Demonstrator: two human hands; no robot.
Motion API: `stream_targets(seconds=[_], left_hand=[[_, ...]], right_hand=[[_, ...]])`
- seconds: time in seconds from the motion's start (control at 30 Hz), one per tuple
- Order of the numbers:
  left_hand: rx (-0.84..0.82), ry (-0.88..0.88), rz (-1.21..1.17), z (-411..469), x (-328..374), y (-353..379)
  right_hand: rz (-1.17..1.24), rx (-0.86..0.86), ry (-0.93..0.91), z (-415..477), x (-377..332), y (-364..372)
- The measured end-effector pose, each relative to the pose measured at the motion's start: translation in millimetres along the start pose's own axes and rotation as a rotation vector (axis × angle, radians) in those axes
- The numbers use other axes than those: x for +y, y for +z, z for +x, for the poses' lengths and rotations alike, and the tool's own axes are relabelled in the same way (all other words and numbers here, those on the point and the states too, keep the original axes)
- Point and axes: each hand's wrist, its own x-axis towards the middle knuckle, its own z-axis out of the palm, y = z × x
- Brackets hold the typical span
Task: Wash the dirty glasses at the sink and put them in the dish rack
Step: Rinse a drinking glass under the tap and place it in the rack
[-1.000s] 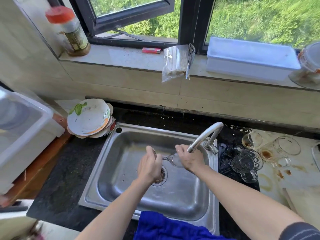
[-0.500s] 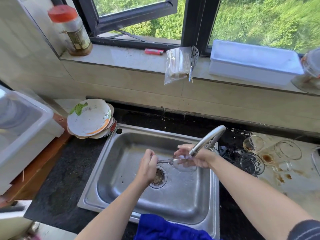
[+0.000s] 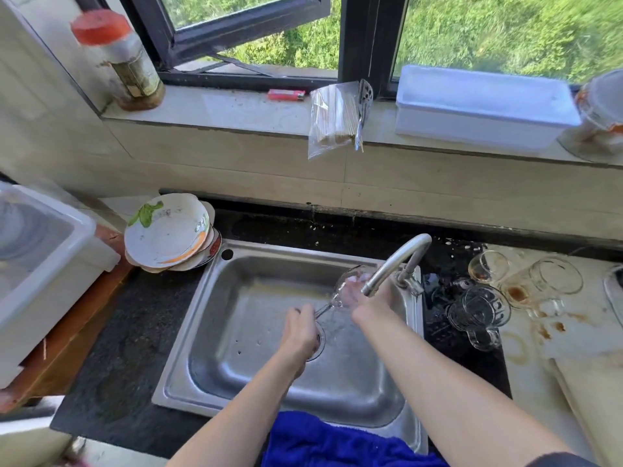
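A clear stemmed glass (image 3: 344, 286) is tilted over the steel sink (image 3: 236, 332), its bowl just under the tap spout (image 3: 391, 264). My left hand (image 3: 301, 330) grips the glass by its foot and stem above the drain. My right hand (image 3: 369, 298) reaches into the bowl, fingers inside it. Several dirty glasses (image 3: 485, 308) stand and lie on the stained counter right of the sink. A white plastic dish rack (image 3: 40, 264) sits at the left edge.
A stack of dirty plates (image 3: 168, 230) leans at the sink's far left corner. A blue cloth (image 3: 330, 439) hangs over the sink's front rim. The windowsill holds a jar (image 3: 118, 59), a lighter, a plastic bag and a white box (image 3: 482, 106).
The glass has tipped up from lying level, its bowl now raised toward the spout. My right hand has moved from around the bowl into it. My left hand stays over the drain.
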Motion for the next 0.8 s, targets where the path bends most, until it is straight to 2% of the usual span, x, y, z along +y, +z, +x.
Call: stream_targets(seconds=[0.07,0.17,0.2,0.27,0.33,0.37,0.4,0.47,0.5,0.57,0.6,0.67,0.73,0.8], left_hand=[[-0.057,-0.126,-0.12,-2.3,8.7,2.3],[-0.144,-0.253,-0.219,-3.4,20.3,-7.8],[-0.166,-0.273,-0.217,-2.3,20.7,-10.3],[-0.197,-0.303,-0.188,-1.9,19.3,-12.0],[-0.224,-0.321,-0.169,-0.7,17.6,-10.9],[-0.248,-0.322,-0.155,-1.4,17.9,-11.2],[-0.271,-0.316,-0.129,-3.4,18.1,-13.0],[-0.305,-0.278,-0.059,-7.0,18.2,-17.1],[-0.314,-0.251,-0.033,-7.8,18.5,-19.0],[-0.318,-0.205,-0.023,-4.6,19.1,-22.6],[-0.313,-0.18,-0.035,-0.6,19.3,-24.2],[-0.279,-0.13,-0.041,7.9,19.3,-26.9],[-0.264,-0.103,-0.033,10.9,18.1,-23.9],[-0.286,-0.097,-0.032,8.6,17.7,-10.2]], right_hand=[[-0.294,0.057,-0.158,-4.1,26.1,0.3],[-0.721,-0.03,-0.388,3.6,29.8,-14.7],[-0.86,-0.046,-0.523,9.9,20.6,-21.5],[-1.235,-0.089,-0.905,16.3,9.1,-28.6],[-1.637,-0.216,-1.344,13.6,10.2,-26.9],[-1.801,-0.302,-1.442,20.8,11.9,-29.4],[-1.941,-0.386,-1.403,19.3,7.0,-30.4],[-2.029,-0.396,-1.029,26.3,-9.3,-33.3],[-1.885,-0.376,-0.829,23.4,-20.0,-31.8],[-1.346,-0.354,-0.507,18.5,-34.3,-30.2],[-1.175,-0.368,-0.376,13.0,-38.3,-29.4],[-1.088,-0.45,-0.137,1.0,-45.1,-33.7],[-1.118,-0.48,-0.091,-1.3,-50.2,-43.9],[-1.18,-0.345,-0.332,3.3,-50.4,-48.3]])
